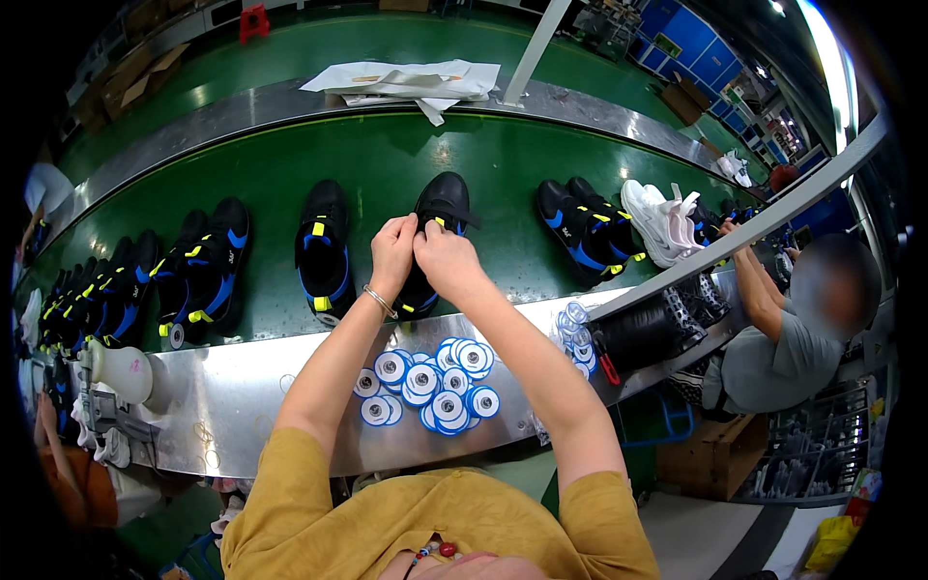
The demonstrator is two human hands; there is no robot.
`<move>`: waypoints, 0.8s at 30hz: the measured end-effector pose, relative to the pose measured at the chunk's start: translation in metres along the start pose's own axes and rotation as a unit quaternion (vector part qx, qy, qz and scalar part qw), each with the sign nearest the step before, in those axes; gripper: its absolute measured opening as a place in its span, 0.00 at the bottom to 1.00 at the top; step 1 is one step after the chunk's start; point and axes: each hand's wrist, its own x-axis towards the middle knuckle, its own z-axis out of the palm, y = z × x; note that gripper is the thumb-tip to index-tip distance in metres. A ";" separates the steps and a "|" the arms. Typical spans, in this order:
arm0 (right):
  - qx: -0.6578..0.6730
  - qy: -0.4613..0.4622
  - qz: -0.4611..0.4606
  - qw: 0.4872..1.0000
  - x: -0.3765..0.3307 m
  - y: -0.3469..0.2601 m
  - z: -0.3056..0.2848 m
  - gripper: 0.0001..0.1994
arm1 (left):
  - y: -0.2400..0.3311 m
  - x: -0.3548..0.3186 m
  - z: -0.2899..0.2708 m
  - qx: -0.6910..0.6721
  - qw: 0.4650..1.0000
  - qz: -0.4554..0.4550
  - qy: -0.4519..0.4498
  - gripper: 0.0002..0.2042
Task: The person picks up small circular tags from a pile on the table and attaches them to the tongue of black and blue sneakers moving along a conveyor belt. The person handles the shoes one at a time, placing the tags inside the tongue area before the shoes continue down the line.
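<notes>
Both of my hands meet over a black sports shoe (pixel 443 190) with blue and yellow trim, its toe pointing away from me. My left hand (pixel 391 255), with a bracelet at the wrist, has its fingers pinched at the shoe's throat. Right beside it, my right hand (pixel 449 261) is closed, fingertips close to a yellow tab. Whatever lies between the fingertips is hidden. To the left stands a matching shoe (pixel 321 208), a round tag (pixel 329 318) at its heel. Round blue-and-white tags (pixel 422 378) lie heaped on the metal ledge between my forearms.
Paired black shoes (pixel 217 256) line the green belt (pixel 387 150) on the left; another pair (pixel 580 227) and white shoes (pixel 662 222) stand right. Thin loops (pixel 205 437) and more tags (pixel 577 338) lie on the ledge. A metal bar (pixel 735 251) slants before a co-worker (pixel 793 353).
</notes>
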 end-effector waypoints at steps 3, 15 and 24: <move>-0.114 0.072 0.048 0.990 -0.004 -0.020 0.026 0.09 | -0.002 0.003 -0.002 -0.014 1.000 0.004 -0.003 0.15; 0.164 0.046 0.087 0.981 -0.027 0.021 0.005 0.09 | 0.015 -0.013 -0.011 0.079 0.993 0.054 -0.068 0.15; 0.285 0.113 0.090 0.948 -0.015 0.018 0.013 0.08 | 0.016 -0.007 -0.025 0.192 0.963 0.169 -0.079 0.13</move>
